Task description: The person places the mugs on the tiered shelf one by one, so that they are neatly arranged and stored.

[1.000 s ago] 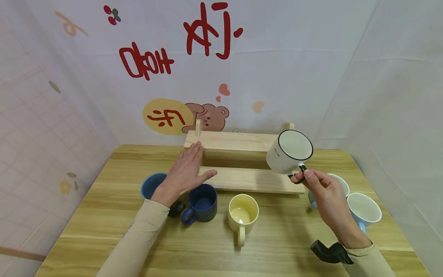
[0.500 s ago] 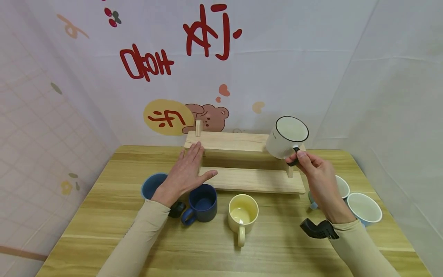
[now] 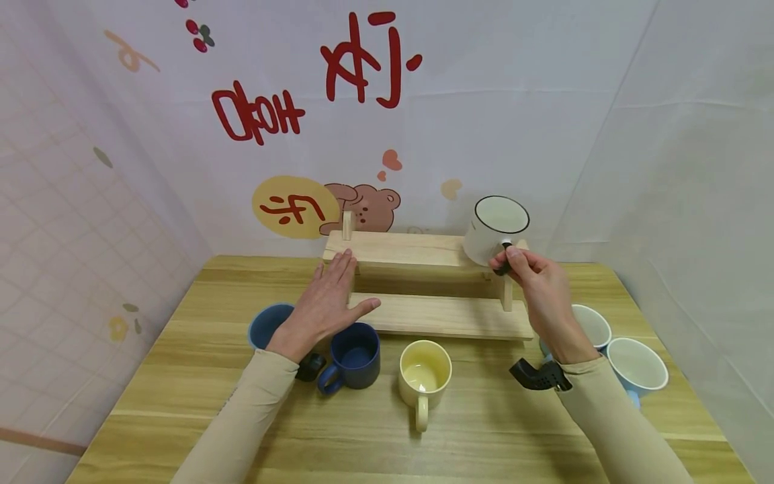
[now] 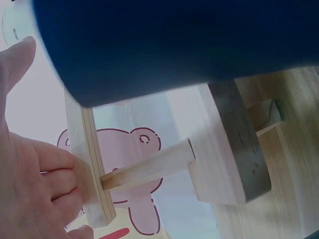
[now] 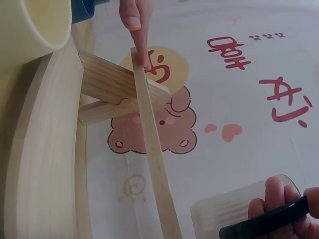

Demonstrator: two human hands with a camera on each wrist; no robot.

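My right hand [image 3: 547, 296] pinches the black handle of a white mug [image 3: 486, 235] with a dark rim. The mug is upright at the right end of the upper shelf of a two-tier wooden rack [image 3: 411, 249]; whether its base touches the board, I cannot tell. My left hand [image 3: 320, 302] lies with straight fingers against the front left edge of that upper shelf, thumb spread to the right. Below this hand stands a dark blue mug [image 3: 355, 356], which looms large in the left wrist view. Partly behind the left wrist is a blue mug [image 3: 269, 323].
A yellow mug [image 3: 425, 370] stands in front of the rack, handle toward me. At the right, a light mug [image 3: 592, 326] sits partly behind my right wrist, beside a light blue mug [image 3: 637, 364]. A printed cloth backdrop [image 3: 484, 121] rises behind the wooden table [image 3: 363, 444].
The white mug has moved left and back in my right hand, from in front of the rack to the upper shelf's right end. My left hand has stayed in place.
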